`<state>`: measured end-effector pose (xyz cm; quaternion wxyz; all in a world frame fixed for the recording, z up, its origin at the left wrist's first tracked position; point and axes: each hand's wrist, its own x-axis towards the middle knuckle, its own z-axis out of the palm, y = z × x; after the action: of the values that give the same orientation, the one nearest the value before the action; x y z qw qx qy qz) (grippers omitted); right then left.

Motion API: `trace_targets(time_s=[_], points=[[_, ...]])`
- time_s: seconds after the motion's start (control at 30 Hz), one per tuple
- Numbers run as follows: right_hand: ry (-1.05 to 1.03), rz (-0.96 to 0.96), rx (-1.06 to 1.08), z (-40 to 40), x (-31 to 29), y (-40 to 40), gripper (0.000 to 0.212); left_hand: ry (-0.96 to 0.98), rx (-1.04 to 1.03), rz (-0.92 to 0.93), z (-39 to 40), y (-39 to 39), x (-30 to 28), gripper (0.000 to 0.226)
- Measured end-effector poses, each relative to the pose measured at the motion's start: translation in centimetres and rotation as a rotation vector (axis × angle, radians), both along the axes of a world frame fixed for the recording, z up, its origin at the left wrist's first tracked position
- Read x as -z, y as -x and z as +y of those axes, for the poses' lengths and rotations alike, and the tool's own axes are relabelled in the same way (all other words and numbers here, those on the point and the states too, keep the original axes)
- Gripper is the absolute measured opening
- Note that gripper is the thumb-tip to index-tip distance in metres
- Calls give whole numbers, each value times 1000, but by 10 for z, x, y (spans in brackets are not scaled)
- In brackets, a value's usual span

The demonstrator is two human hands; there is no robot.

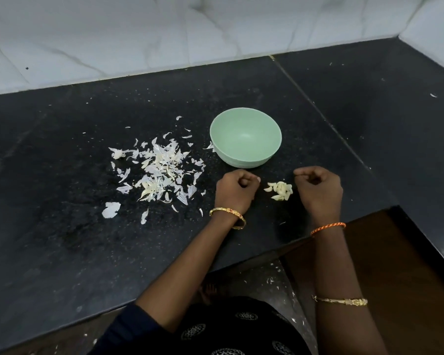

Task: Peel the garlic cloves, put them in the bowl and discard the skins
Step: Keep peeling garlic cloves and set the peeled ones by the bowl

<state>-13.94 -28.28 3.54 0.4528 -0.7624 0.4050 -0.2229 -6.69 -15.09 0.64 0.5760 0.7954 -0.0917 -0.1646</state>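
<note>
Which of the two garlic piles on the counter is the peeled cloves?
The small pile between the left hand and right hand: plump, yellowish cloves. The big scattered pile left of the bowl is thin skins.

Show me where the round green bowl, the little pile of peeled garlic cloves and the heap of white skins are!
round pale green bowl (245,136): head view, on its empty inside.
small pile of peeled garlic cloves (280,191): head view, pile's middle.
heap of white papery garlic skins (159,170): head view, heap's thick centre.
</note>
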Motion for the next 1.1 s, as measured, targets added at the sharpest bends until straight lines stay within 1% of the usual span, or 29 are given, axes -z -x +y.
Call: trace_targets(time_s=[0.13,0.2,0.23,0.27,0.33,0.4,0.47,0.53,0.6,0.7,0.77,0.8,0.83,0.93,1.0,1.1], points=[[106,-261,-186,45,-29,-29,9,-30,-148,-77,28,-14,-4,19],[115,-381,-339,74,-36,-45,11,-39,-222,-83,44,-21,-8,22],[109,-391,-429,87,-38,-52,11,-46,-258,-74,51,-24,-11,23],[97,-361,-524,99,-37,-60,10,-57,-295,-65,61,-28,-12,24],[104,-240,-675,117,-31,-73,10,-132,-339,-72,77,-34,-13,30],[120,-158,-742,129,-21,-82,9,-213,-409,-96,91,-38,-14,33],[121,-121,-748,135,-11,-90,10,-235,-457,-91,104,-44,-14,28],[133,-78,-739,136,-1,-97,13,-253,-462,-74,114,-51,-11,18],[130,-28,-742,136,8,-103,15,-245,-477,-63,121,-59,-9,18],[143,-7,-730,135,17,-113,15,-218,-523,-47,127,-69,-16,29],[167,-2,-695,133,22,-123,17,-234,-576,-80,127,-77,-20,46],[185,7,-669,131,24,-127,19,-236,-596,-107,129,-81,-18,50],[205,15,-644,130,24,-131,21,-238,-597,-124,129,-85,-17,47],[259,39,-615,131,27,-149,30,-228,-529,-105,133,-101,-14,14],[281,59,-634,132,29,-157,31,-231,-503,-82,135,-109,-10,26],[293,124,-669,132,36,-166,25,-224,-496,-100,134,-119,-5,13]])
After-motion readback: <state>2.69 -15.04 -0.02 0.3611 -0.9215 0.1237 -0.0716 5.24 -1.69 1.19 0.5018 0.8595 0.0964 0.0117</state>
